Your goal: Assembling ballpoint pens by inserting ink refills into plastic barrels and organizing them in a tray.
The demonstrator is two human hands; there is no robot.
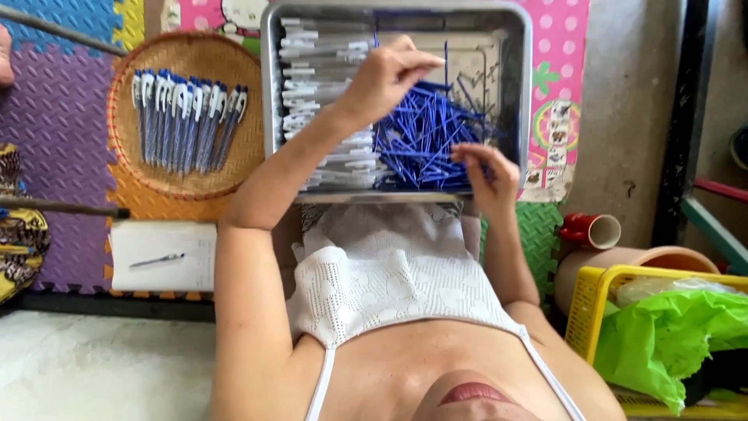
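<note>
A metal tray (269, 93) rests on my lap. White pen barrels (319, 70) are stacked along its left side and a loose pile of thin blue refills (425, 136) fills its right side. My left hand (386, 78) hovers over the middle of the tray, its fingertips pinched on one thin blue refill (446, 48) that stands upright. My right hand (489, 175) lies at the tray's near right edge, fingers curled into the blue pile and closed on a few refills.
A round woven basket (187, 175) on the left holds several assembled blue-and-white pens (187, 121). Below it lies a white notepad (164, 257) with a pen on it. A yellow crate (592, 312) with a green plastic bag (670, 327) and a red cup (588, 230) stand on the right. Coloured foam mats cover the floor.
</note>
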